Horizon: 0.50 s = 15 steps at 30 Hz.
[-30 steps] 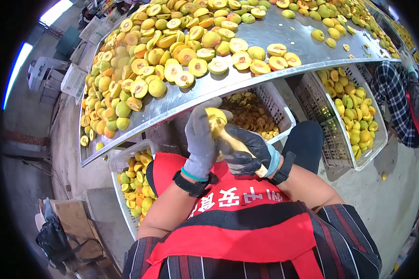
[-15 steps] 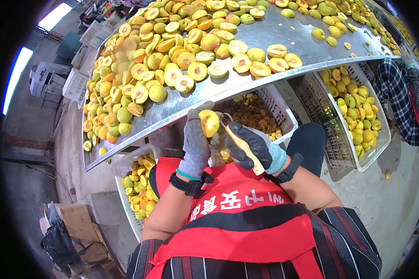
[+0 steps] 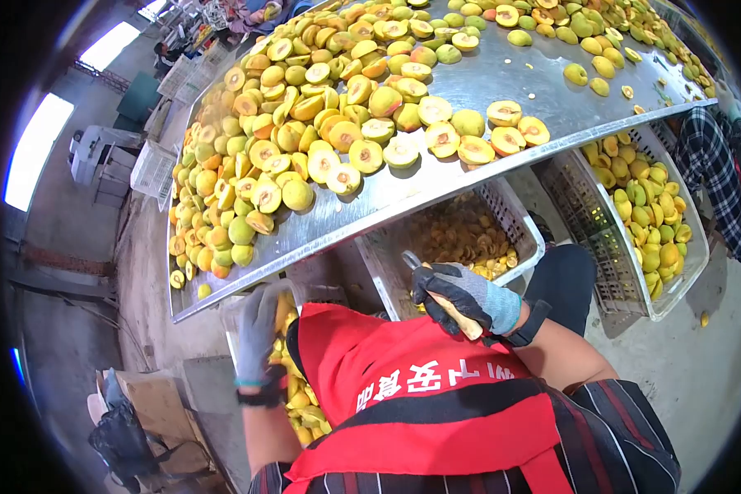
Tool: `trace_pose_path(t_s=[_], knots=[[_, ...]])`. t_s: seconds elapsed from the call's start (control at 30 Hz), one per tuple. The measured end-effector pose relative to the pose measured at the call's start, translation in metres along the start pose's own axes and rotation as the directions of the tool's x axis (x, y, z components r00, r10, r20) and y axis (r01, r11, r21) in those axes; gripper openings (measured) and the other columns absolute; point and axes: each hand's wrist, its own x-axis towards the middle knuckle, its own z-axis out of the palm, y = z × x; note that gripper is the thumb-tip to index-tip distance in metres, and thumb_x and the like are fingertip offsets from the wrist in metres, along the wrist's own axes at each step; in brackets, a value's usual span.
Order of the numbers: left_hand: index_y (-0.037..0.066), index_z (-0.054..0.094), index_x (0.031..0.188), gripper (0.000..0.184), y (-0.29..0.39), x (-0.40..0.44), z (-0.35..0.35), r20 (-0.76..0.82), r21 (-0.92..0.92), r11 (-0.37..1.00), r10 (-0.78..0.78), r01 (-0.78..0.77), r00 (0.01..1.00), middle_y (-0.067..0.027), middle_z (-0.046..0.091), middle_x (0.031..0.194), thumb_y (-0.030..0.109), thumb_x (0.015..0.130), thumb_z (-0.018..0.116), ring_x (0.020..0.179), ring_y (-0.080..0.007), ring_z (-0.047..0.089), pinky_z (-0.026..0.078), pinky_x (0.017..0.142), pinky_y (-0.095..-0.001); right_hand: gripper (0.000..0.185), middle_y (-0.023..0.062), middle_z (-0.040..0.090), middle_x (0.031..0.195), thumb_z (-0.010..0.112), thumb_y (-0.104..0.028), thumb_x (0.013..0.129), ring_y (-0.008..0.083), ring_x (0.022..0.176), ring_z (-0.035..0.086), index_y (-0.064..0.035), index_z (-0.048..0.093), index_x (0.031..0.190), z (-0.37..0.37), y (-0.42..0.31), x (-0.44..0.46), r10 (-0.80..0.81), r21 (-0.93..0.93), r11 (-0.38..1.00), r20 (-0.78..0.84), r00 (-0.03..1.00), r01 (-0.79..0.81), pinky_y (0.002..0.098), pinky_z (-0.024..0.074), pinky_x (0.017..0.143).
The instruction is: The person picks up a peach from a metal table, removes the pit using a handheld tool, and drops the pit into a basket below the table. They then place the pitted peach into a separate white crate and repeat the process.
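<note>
My right hand [image 3: 461, 298], in a grey and black glove, is closed around the pale wooden handle of a pitting tool [image 3: 457, 316]. The tool's metal loop [image 3: 411, 259] points up and away from me. Over the left crate [image 3: 232, 336] is my gloved left hand [image 3: 260, 325], smeared by motion. Its fingers are too blurred to show whether they hold anything. Yellow fruit halves [image 3: 306, 405] fill that crate, partly hidden by my hand and the red apron [image 3: 337, 342].
Many halved stone fruits [image 3: 321, 165] are heaped on the metal table [image 3: 469, 188]. Beneath its edge stands a crate [image 3: 384, 288] with brownish scraps. A crate [image 3: 634, 280] of yellow-green halves stands right, near another person's checked sleeve [image 3: 710, 169].
My left hand has moved left and down from the tool to the left crate; the fruit half it held is no longer visible. My right hand has lowered slightly, still gripping the tool.
</note>
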Motion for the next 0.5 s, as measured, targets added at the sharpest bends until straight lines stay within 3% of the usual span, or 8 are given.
trace_pose_path(t_s=[0.03,0.1,0.17,0.23,0.3,0.37,0.43,0.5], knots=[[0.003,0.054,0.11,0.036,-0.025,-0.009,-0.019,0.099,0.215,0.977,-0.037,0.015,0.994,-0.0173,0.061,0.093,0.03,0.087,0.051,0.087,-0.0306,0.059,0.047,0.072,-0.0363,0.027,0.0028,0.046,0.056,0.039,-0.026,0.094,0.0101,0.043,0.046,-0.003,0.048,0.085,-0.004,0.0,0.0,-0.054,-0.045,0.998,0.013,0.998,0.054,0.0231,0.0366,0.041],[0.004,0.052,0.113,0.041,0.007,-0.017,-0.048,0.083,0.594,0.712,-0.517,0.374,0.852,-0.0209,0.059,0.095,0.031,0.083,0.058,0.09,-0.0361,0.056,0.046,0.077,-0.0408,0.028,0.0022,0.046,0.055,0.039,-0.028,0.094,0.0097,0.043,0.045,-0.0028,0.049,0.085,-0.008,0.003,0.002,-0.114,-0.077,0.99,0.018,0.993,0.115,0.0231,0.0367,0.042],[0.004,0.051,0.115,0.049,0.012,-0.006,-0.054,-0.006,0.594,0.711,-0.465,0.377,0.885,-0.0221,0.059,0.099,0.034,0.078,0.064,0.089,-0.0347,0.058,0.046,0.078,-0.042,0.03,0.0025,0.046,0.055,0.037,-0.029,0.095,0.0097,0.043,0.046,-0.003,0.05,0.085,-0.007,0.0,0.004,-0.018,-0.005,1.0,-0.042,0.999,0.018,0.0233,0.0366,0.041],[0.003,0.05,0.118,0.057,0.03,0.02,-0.046,0.012,0.07,0.94,-0.335,0.334,0.942,-0.0225,0.058,0.104,0.036,0.074,0.068,0.092,-0.0348,0.058,0.045,0.081,-0.0431,0.033,0.003,0.048,0.055,0.038,-0.03,0.095,0.0103,0.043,0.047,-0.0028,0.053,0.083,-0.006,0.001,0.008,-0.011,0.027,1.0,-0.025,1.0,0.012,0.0241,0.0373,0.041],[0.003,0.047,0.121,0.062,0.014,0.06,-0.016,0.043,0.084,0.954,-0.292,0.288,0.955,-0.0207,0.056,0.111,0.036,0.073,0.068,0.101,-0.0337,0.055,0.043,0.086,-0.0411,0.033,0.0031,0.049,0.056,0.041,-0.031,0.094,0.0113,0.043,0.047,-0.003,0.053,0.083,-0.004,-0.001,0.01,0.061,0.05,0.997,-0.032,0.998,-0.059,0.0245,0.0375,0.04],[0.003,0.044,0.125,0.056,0.029,0.11,0.02,0.094,0.115,0.991,0.06,-0.071,0.994,-0.0198,0.052,0.118,0.021,0.076,0.065,0.11,-0.0282,0.051,0.042,0.09,-0.0339,0.033,0.0036,0.05,0.057,0.043,-0.033,0.093,0.0119,0.044,0.048,-0.0034,0.054,0.083,-0.005,0.003,0.012,0.107,0.039,0.994,-0.019,0.994,-0.106,0.0248,0.0381,0.04],[0.005,0.039,0.129,0.064,0.052,0.147,0.049,0.179,0.087,0.987,0.117,-0.134,0.977,-0.0208,0.047,0.124,0.026,0.075,0.066,0.116,-0.0306,0.046,0.039,0.095,-0.0337,0.033,0.004,0.051,0.059,0.045,-0.034,0.092,0.0119,0.045,0.049,-0.0034,0.054,0.082,-0.009,0.009,0.014,0.129,0.053,0.991,-0.05,0.99,-0.127,0.0246,0.0386,0.041],[0.007,0.038,0.13,0.068,0.064,0.175,0.074,0.337,0.234,0.969,-0.01,-0.074,0.942,-0.0208,0.044,0.128,0.03,0.073,0.066,0.119,-0.0327,0.043,0.037,0.096,-0.0346,0.033,0.0036,0.05,0.059,0.046,-0.034,0.091,0.0121,0.044,0.048,-0.0035,0.053,0.082,-0.017,0.015,0.018,0.104,0.048,0.994,-0.055,0.993,-0.101,0.0245,0.0381,0.041]])
